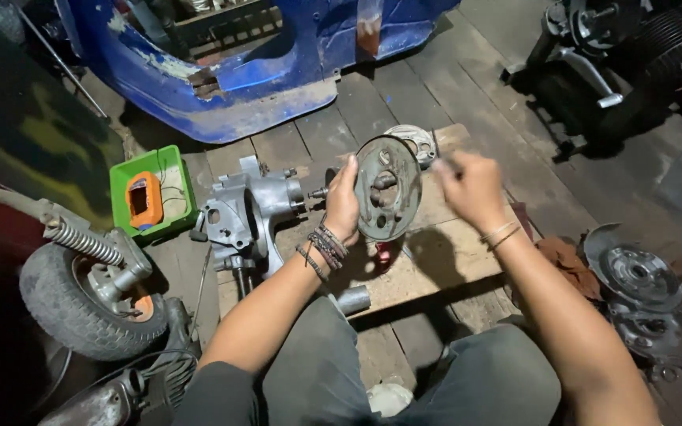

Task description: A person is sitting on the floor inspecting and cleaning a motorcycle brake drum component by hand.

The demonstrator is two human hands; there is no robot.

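Brake backing plate [388, 188] already off its housing and held upright above the wooden board [436, 260], left hand [342, 203] wrapped round its left rim with fingers clamped on the edge. Right hand [471, 188] just beside the plate's right side, fingers pinched together on a thin dark tool [436, 148], tip near the rim. Grey engine casing [246, 217] lying left on the board, another round plate [414, 140] behind; refitting seemingly not yet done.
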